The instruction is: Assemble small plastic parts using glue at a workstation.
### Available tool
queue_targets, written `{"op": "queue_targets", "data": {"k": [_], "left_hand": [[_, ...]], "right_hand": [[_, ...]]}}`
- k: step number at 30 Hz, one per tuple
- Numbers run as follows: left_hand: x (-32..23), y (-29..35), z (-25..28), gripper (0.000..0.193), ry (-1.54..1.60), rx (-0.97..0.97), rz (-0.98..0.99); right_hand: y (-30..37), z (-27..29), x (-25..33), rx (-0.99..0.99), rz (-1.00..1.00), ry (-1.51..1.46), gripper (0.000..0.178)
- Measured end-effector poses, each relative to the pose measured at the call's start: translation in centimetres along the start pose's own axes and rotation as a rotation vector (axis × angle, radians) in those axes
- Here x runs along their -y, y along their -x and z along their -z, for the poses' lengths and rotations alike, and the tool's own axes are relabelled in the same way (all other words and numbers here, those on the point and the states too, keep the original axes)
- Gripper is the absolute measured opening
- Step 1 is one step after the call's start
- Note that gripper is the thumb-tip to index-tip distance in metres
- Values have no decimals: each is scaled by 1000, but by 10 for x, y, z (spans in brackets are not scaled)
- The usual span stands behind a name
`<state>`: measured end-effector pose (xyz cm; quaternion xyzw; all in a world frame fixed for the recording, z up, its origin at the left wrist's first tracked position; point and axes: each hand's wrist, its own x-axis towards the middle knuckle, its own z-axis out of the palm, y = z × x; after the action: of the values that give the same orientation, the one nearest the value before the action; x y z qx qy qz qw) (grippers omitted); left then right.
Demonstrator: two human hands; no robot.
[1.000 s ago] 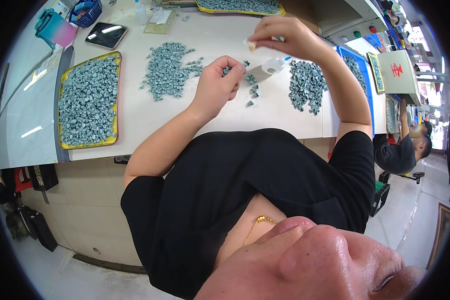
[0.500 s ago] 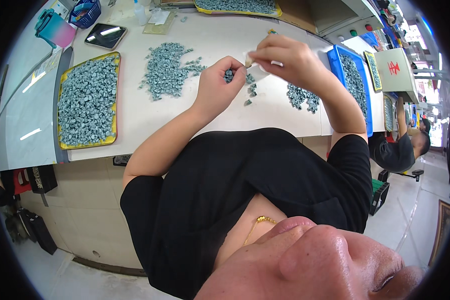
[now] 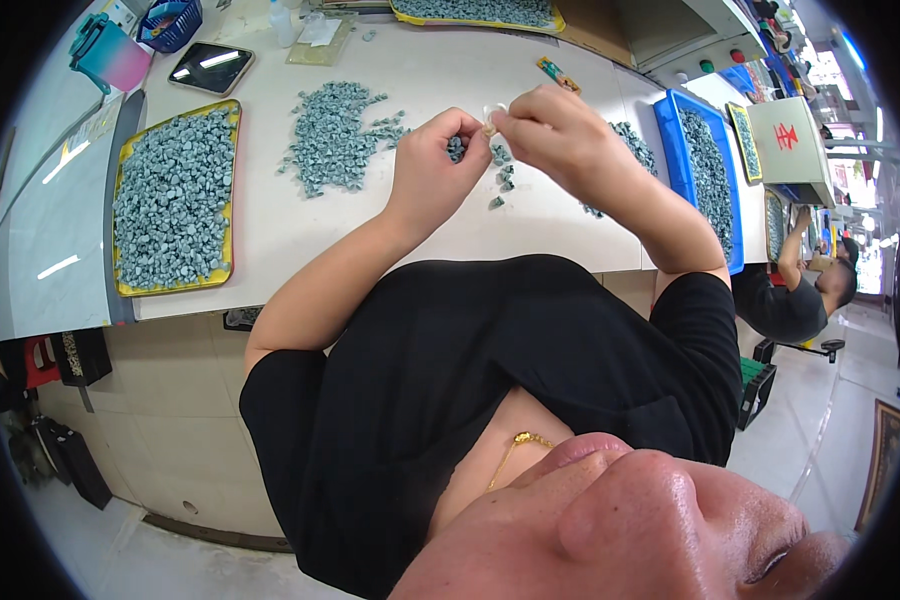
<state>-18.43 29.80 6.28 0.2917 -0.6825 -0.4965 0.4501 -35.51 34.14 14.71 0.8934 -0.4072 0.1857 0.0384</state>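
Observation:
My left hand (image 3: 442, 158) is closed, with a few small grey-green pieces (image 3: 456, 149) showing inside its curled fingers. Thumb and forefinger of my right hand (image 3: 560, 132) pinch a small pale, translucent item (image 3: 492, 114) right at the left fingertips. What kind of thing it is, I cannot make out. Below the fingertips, several loose dark green pieces (image 3: 507, 178) lie on the white table (image 3: 400, 260). A spread pile of the same small pieces (image 3: 332, 140) lies left of my hands. Another pile (image 3: 635, 148) is partly hidden by my right forearm.
A yellow tray (image 3: 235, 150) heaped with pieces stands at the left, a blue bin (image 3: 676, 165) of them at the right. Toward the back are a phone (image 3: 210, 68), a tumbler (image 3: 110, 55), a blue basket (image 3: 175, 28) and a colourful packet (image 3: 558, 75). A co-worker (image 3: 790, 300) sits far right.
My right hand has come in closer to the left fingertips, bringing the pale item against them. The colourful packet behind it now shows more fully. My left hand has hardly moved.

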Motion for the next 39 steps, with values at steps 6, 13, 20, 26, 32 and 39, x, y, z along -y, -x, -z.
{"op": "queue_targets", "data": {"k": [6, 13, 20, 26, 32, 39], "left_hand": [[0, 1, 0, 14, 0, 23, 29], [3, -1, -1, 14, 17, 24, 8], [-1, -5, 7, 11, 785, 222, 508], [-6, -10, 9, 14, 1118, 252, 720], [-2, -10, 9, 16, 1283, 299, 854], [-2, -10, 11, 16, 1328, 328, 849]], "right_hand": [[0, -3, 0, -51, -21, 75, 31], [1, -2, 0, -36, 25, 105, 33], [0, 8, -9, -272, -157, -17, 25], [5, 7, -11, -369, -228, -20, 18], [7, -2, -9, -317, -286, -110, 15], [4, -4, -5, -314, -317, -132, 14]]}}
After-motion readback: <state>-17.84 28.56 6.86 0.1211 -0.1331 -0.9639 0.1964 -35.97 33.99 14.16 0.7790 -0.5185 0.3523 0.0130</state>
